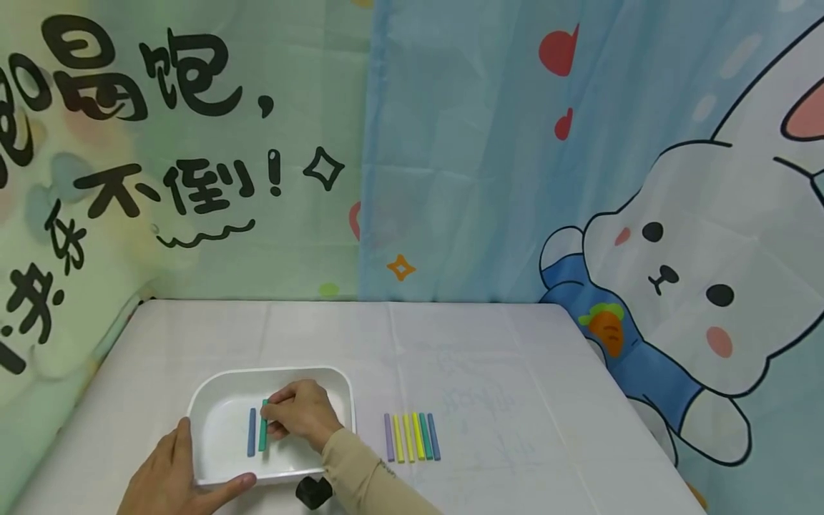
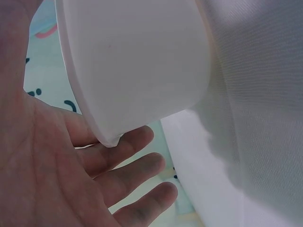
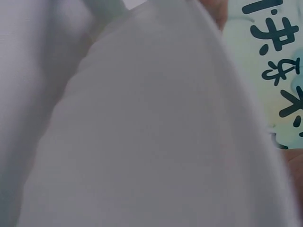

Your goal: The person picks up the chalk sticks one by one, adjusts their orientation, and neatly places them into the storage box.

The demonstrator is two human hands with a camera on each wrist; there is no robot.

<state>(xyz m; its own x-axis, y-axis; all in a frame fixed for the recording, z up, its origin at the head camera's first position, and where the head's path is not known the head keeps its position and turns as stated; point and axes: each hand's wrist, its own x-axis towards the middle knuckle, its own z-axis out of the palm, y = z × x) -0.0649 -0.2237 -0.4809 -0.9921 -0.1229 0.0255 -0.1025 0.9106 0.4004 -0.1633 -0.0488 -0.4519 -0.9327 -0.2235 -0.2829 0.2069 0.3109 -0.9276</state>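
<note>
A white tray point(image 1: 212, 400) stands on the table, with a blue stick point(image 1: 252, 432) lying in it. My right hand point(image 1: 302, 415) is over the tray and pinches a green stick point(image 1: 262, 433) between thumb and fingertips, just right of the blue one. At the tray's front left corner rests my left hand point(image 1: 170, 472), thumb along the front side and fingers along the left side. The left wrist view shows that left hand point(image 2: 61, 161) with loosely extended fingers against the tray corner point(image 2: 137, 71). In the right wrist view, the tray's wall point(image 3: 142, 118) hides most of the right hand.
Right of the tray, several sticks lie side by side on the white-covered table point(image 1: 515, 415): a purple stick point(image 1: 389, 438), yellow ones, a green one and a blue stick point(image 1: 434, 437). A black object point(image 1: 314, 492) shows by the right sleeve. A printed curtain point(image 1: 450, 179) hangs behind.
</note>
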